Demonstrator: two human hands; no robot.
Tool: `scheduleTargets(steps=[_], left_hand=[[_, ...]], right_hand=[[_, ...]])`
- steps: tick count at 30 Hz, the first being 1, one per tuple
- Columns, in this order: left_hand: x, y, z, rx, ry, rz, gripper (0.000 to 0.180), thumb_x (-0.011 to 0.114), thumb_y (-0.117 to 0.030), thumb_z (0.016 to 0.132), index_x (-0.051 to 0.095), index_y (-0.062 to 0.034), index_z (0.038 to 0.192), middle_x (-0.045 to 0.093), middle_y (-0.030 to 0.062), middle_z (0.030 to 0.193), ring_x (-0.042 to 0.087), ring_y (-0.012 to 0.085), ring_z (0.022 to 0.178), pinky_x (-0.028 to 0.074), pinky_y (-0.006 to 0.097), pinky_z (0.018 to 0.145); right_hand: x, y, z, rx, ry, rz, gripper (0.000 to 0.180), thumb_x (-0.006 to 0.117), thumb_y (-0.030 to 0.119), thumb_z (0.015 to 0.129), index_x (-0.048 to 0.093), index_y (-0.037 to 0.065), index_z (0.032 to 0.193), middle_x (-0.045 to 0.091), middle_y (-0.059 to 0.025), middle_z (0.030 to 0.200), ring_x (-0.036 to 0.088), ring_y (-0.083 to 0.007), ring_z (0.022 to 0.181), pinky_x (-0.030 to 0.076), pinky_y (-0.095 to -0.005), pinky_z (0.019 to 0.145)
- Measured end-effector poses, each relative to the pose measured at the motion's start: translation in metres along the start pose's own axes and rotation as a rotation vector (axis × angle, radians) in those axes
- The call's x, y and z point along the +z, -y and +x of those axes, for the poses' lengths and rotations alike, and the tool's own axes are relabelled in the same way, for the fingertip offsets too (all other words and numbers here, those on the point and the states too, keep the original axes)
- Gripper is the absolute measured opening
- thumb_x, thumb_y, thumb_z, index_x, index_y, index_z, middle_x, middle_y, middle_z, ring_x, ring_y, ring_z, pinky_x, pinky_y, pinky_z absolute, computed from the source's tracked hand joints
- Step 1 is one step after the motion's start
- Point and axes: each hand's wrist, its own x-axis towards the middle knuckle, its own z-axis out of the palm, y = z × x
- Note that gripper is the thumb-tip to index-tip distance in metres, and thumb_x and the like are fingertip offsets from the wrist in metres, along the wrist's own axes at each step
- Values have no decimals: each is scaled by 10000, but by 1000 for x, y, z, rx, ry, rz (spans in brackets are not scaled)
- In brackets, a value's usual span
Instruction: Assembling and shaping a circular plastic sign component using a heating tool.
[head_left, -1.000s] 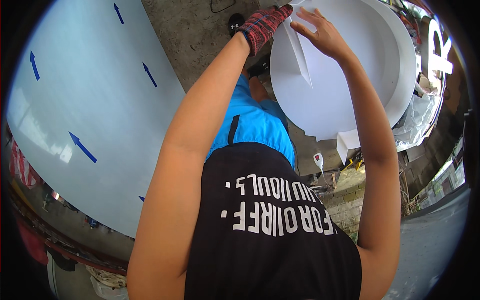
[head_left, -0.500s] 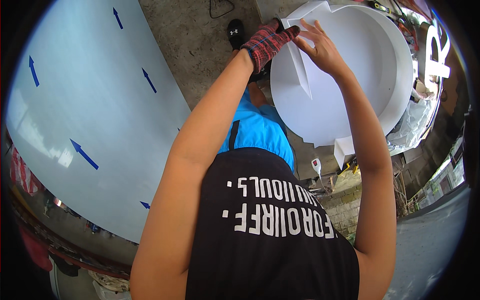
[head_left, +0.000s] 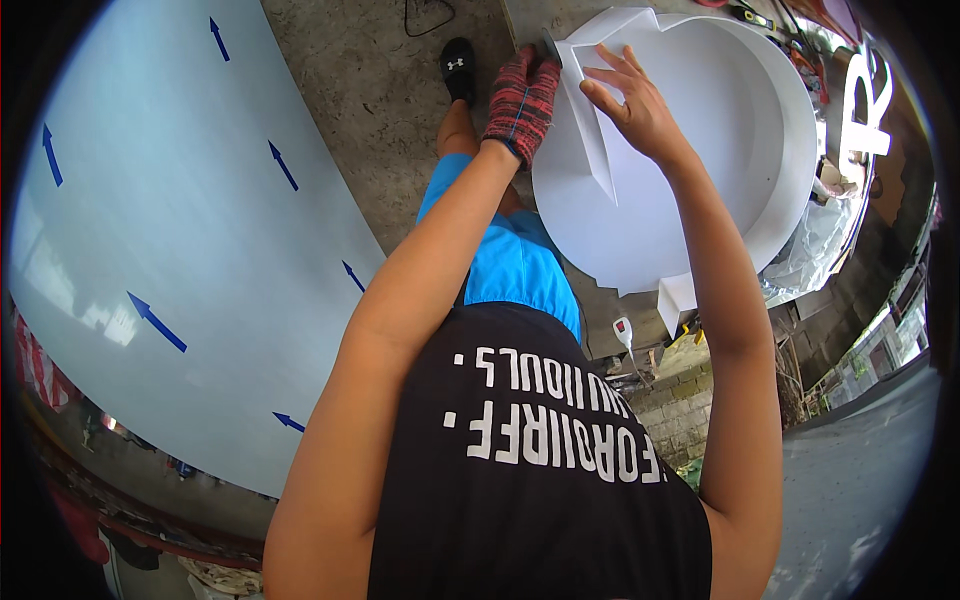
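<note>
A large white rounded panel (head_left: 700, 200) with upright strip walls lies ahead of me to the right. My left hand (head_left: 522, 105), in a red and black knit glove, is closed at its outer left edge. A small thin dark flat piece (head_left: 551, 46) shows at its fingertips; I cannot make out what it is. My right hand (head_left: 640, 108) is bare, its fingers spread against the inner side of the white strip wall (head_left: 597, 150), near the corner. That strip's near end stands free over the panel.
On the left lies a big pale sheet (head_left: 200, 250) with blue arrows. A white R-shaped letter (head_left: 865, 105), clear plastic wrap (head_left: 815, 250) and assorted tools line the panel's right side. Nearer me is a small white device with a red top (head_left: 623, 330).
My left hand has drawn back from the strip's corner, moving slightly left and turning upright. My right hand stays at the strip, fingers a little more spread. The view has shifted slightly.
</note>
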Motion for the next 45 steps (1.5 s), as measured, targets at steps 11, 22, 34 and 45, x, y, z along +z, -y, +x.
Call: scheduleTargets(steps=[11,22,34,45], left_hand=[[-15,-2,36,242,164,409,593,705,-206,932,492,-177,1484,665,195,1267,662,313,1161,521,395,1010],[-27,30,28,241,-83,334,364,700,-97,866,677,-64,1228,715,150,1107,702,290,974,559,396,912],[-4,-14,30,366,-75,579,434,640,-72,882,627,-32,1314,680,242,1095,673,413,1025,544,472,922],[-18,-9,54,585,-239,480,417,693,-145,908,594,-4,1289,667,193,1047,653,382,1005,536,436,895]], right_hand=[[1,2,1,-16,-12,-2,873,421,855,886,758,130,1235,441,-122,1596,201,-415,1552,263,-609,1207],[4,1,2,-9,-6,-20,906,411,884,857,767,132,1216,445,-114,1593,203,-400,1555,276,-638,1191],[3,2,1,-23,-25,-2,872,419,852,887,774,118,1197,451,-127,1587,200,-428,1548,251,-640,1200],[7,-2,0,-15,-18,-2,843,449,819,907,765,99,1213,452,-141,1583,219,-439,1539,238,-675,1188]])
